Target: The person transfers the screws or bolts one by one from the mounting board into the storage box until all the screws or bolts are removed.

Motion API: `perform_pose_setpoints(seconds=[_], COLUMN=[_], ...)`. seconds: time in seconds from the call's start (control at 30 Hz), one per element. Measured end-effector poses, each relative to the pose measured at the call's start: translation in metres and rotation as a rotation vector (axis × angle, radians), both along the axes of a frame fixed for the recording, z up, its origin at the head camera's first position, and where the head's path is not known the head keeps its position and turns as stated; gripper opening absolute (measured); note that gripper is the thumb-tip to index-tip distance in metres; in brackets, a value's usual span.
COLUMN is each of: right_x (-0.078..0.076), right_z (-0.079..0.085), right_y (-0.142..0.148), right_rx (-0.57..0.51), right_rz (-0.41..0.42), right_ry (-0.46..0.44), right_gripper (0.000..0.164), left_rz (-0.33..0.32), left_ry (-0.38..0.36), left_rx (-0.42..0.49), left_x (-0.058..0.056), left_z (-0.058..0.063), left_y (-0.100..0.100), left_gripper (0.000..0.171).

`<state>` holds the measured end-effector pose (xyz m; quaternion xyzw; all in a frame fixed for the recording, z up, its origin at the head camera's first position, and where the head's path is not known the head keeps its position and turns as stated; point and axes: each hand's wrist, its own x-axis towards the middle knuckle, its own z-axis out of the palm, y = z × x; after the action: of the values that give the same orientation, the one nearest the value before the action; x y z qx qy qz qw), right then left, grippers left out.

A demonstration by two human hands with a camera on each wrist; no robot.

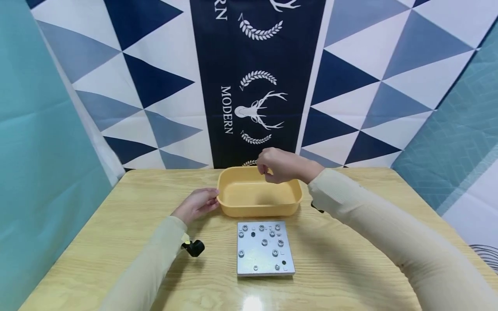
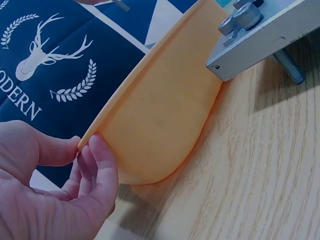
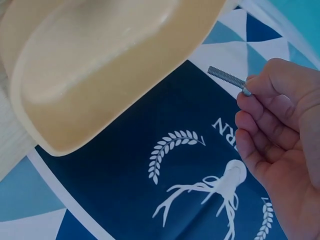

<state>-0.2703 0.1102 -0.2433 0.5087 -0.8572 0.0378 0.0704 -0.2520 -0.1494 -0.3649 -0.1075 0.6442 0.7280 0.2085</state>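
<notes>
A yellow plastic bin [image 1: 260,211] stands on the table, its inside showing no contents. My left hand [image 1: 196,204] pinches its left rim between thumb and fingers, as the left wrist view also shows. Above the back right part of the bin is my right hand [image 1: 283,165]. Its thumb and index finger pinch a threaded metal bolt [image 3: 227,76] by the head, the shank sticking out; the head view hides this bolt. In front of the bin lies a silver metal plate [image 1: 253,258] fitted with several socket-head bolts [image 1: 264,242].
The wooden table [image 1: 136,224] ends behind the bin at a patterned cloth [image 1: 163,86]. One bolt shank [image 2: 289,66] protrudes below the plate, which sits raised off the tabletop. Teal cloth [image 1: 46,151] hangs along the left side.
</notes>
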Motion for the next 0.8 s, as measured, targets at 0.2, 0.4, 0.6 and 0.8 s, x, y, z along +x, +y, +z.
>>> perform_pose_setpoints(seconds=[0.2,0.4,0.6,0.8], right_x=[-0.016,-0.03,-0.045,-0.059], right_z=[-0.004,-0.01,-0.015,-0.025], right_y=[-0.008,-0.007,-0.01,-0.011], right_rx=[0.048,0.092,0.063,0.052], right_rz=[0.022,-0.025,-0.026,-0.059], right_ry=[-0.017,-0.065,-0.088,-0.103], right_gripper=[0.009,0.009,0.008,0.009], left_rz=[-0.004,-0.028,-0.011,-0.01], left_ry=[0.011,0.005,0.013,0.012], left_rx=[-0.014,-0.01,-0.032,-0.031], left_x=[0.004,0.006,0.005,0.004], left_z=[0.002,-0.001,-0.001,-0.001], left_y=[-0.001,0.005,0.005,0.007], left_gripper=[0.047,0.047,0.045,0.046])
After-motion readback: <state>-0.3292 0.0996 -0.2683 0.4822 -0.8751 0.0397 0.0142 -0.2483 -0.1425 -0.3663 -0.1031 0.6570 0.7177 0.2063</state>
